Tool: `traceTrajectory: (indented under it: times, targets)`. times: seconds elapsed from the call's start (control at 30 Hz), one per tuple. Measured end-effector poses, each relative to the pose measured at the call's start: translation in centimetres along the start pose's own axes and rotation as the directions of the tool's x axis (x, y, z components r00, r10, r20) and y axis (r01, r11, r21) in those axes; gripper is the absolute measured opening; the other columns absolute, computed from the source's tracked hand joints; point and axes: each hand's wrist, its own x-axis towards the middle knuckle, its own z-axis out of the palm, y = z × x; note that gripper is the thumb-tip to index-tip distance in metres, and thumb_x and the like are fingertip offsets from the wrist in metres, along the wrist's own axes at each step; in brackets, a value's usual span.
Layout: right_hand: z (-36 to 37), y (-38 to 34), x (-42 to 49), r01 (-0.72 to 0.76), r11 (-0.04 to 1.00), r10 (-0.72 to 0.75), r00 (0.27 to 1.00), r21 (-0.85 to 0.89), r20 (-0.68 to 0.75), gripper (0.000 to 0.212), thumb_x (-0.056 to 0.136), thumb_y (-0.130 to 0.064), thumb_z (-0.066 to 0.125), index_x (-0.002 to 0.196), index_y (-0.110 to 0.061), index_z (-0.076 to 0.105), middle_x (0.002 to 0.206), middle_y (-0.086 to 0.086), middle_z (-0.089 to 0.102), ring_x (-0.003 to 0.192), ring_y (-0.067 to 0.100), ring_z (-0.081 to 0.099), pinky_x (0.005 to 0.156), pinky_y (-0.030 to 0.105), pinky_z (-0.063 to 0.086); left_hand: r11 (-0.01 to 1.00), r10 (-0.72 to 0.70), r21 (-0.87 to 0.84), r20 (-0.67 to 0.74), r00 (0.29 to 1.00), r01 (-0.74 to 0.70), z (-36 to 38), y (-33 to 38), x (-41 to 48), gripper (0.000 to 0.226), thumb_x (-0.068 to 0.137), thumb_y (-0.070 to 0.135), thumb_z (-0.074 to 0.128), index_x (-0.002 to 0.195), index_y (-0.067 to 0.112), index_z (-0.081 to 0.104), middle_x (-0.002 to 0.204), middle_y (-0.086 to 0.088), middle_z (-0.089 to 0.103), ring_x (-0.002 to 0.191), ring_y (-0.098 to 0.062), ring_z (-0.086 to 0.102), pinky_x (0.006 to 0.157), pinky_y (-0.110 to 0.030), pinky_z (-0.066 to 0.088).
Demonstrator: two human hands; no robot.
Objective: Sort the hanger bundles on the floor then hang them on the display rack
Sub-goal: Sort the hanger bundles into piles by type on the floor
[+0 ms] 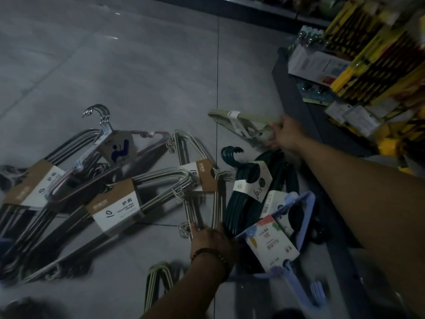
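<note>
The right hand [284, 134] is smeared by motion where it meets the pale green bundle [239, 124], so its hold cannot be told; the left hand [209, 237] covers the near end of the silver wire bundle [181, 146], and the curl of its fingers is unclear; a second pale bundle [158, 284] lies partly behind the left forearm; the grey bundles [30, 189] run off the left edge; the lavender bundle [269, 242] blurs at its hooks and hides the lower part of the dark green bundle [234, 215]; the yellow packs [368, 49] on the shelf are blurred; the small label print is unreadable.
</note>
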Motion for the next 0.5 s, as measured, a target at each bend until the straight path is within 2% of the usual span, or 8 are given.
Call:
traceTrajectory:
  times: [0.07, 0.1, 0.2, 0.3, 0.37, 0.4, 0.43, 0.5]
  targets:
    - [-0.6, -3.0, -1.1, 0.031, 0.995, -0.033, 0.999, 0.096, 0.016, 0.038, 0.109, -0.030, 0.051, 0.134, -0.002, 0.047, 0.099, 0.025, 0.067, 0.065, 0.030, 0.071, 0.063, 0.043, 0.062, 1.000, 0.010, 0.018, -0.003, 1.000, -0.010, 0.0, -0.1, 0.4, 0.107, 0.069, 0.068, -0.015, 0.160, 0.034, 0.031, 0.162, -0.011, 0.041, 0.142, -0.042, 0.044, 0.115, -0.075, 0.000]
    - [-0.7, -4.1, -1.9, 0.050, 0.994, -0.053, 0.998, 0.101, 0.027, 0.037, 0.109, -0.033, 0.052, 0.132, -0.004, 0.049, 0.099, 0.025, 0.069, 0.063, 0.029, 0.073, 0.062, 0.042, 0.063, 0.999, 0.012, 0.044, 0.026, 1.000, -0.013, -0.5, -0.1, 0.0, 0.098, 0.076, 0.067, -0.007, 0.161, 0.034, 0.029, 0.163, -0.010, 0.040, 0.143, -0.043, 0.043, 0.115, -0.075, 0.001]
    - [-1.4, -5.7, -5.4, 0.102, 0.987, -0.103, 0.995, 0.124, 0.003, 0.024, 0.106, -0.037, 0.055, 0.118, -0.017, 0.050, 0.105, 0.019, 0.069, 0.076, 0.031, 0.077, 0.072, 0.047, 0.066, 1.000, 0.010, 0.022, 0.125, 0.992, -0.013, -1.4, -0.3, -0.8, 0.085, 0.084, 0.069, 0.009, 0.160, 0.037, 0.032, 0.164, -0.010, 0.037, 0.148, -0.043, 0.034, 0.119, -0.074, 0.004]
    - [-2.7, -7.0, -11.4, 0.168, 0.970, -0.166, 0.986, 0.177, -0.030, 0.014, 0.103, -0.037, 0.058, 0.096, -0.026, 0.051, 0.101, 0.011, 0.070, 0.077, 0.022, 0.077, 0.075, 0.056, 0.063, 0.976, -0.041, -0.208, 0.136, 0.990, 0.069, -2.9, -0.2, -4.2, 0.061, 0.091, 0.061, 0.040, 0.145, 0.035, 0.049, 0.153, -0.009, 0.044, 0.141, -0.042, 0.034, 0.114, -0.071, 0.026]
    - [-3.7, -8.2, -16.5, 0.197, 0.955, -0.188, 0.980, 0.223, -0.061, 0.012, 0.104, -0.032, 0.059, 0.097, -0.023, 0.053, 0.095, 0.007, 0.071, 0.079, 0.017, 0.076, 0.073, 0.052, 0.064, 0.902, -0.053, -0.428, 0.016, 0.998, 0.055, -4.6, -0.5, -8.1, 0.053, 0.095, 0.058, 0.042, 0.136, 0.030, 0.058, 0.142, -0.005, 0.055, 0.131, -0.033, 0.050, 0.109, -0.055, 0.043]
    - [-4.2, -8.7, -19.1, 0.213, 0.951, -0.203, 0.977, 0.223, -0.069, 0.010, 0.105, -0.030, 0.059, 0.098, -0.024, 0.054, 0.094, 0.004, 0.072, 0.081, 0.014, 0.076, 0.070, 0.046, 0.064, 0.811, -0.061, -0.584, -0.028, 0.998, 0.033, -6.1, -0.8, -10.7, 0.049, 0.099, 0.056, 0.042, 0.133, 0.025, 0.061, 0.138, -0.004, 0.060, 0.124, -0.029, 0.057, 0.103, -0.044, 0.048]
    - [-4.8, -9.3, -21.8, 0.234, 0.947, -0.225, 0.972, 0.222, -0.065, 0.009, 0.105, -0.030, 0.059, 0.100, -0.024, 0.055, 0.094, 0.002, 0.073, 0.083, 0.012, 0.075, 0.067, 0.036, 0.062, 0.660, -0.081, -0.751, -0.038, 0.996, 0.025, -7.9, -1.0, -13.4, 0.045, 0.104, 0.052, 0.044, 0.130, 0.021, 0.063, 0.135, -0.006, 0.063, 0.117, -0.027, 0.062, 0.096, -0.036, 0.049]
    - [-5.9, -10.5, -26.9, 0.282, 0.930, -0.273, 0.960, 0.235, -0.069, 0.009, 0.104, -0.030, 0.061, 0.104, -0.022, 0.058, 0.097, -0.001, 0.073, 0.086, 0.008, 0.072, 0.065, 0.018, 0.052, 0.301, -0.087, -0.952, 0.032, 0.996, 0.057, -11.4, -2.1, -18.5, 0.035, 0.107, 0.047, 0.048, 0.117, 0.020, 0.066, 0.128, -0.009, 0.067, 0.100, -0.023, 0.067, 0.083, -0.036, 0.052]
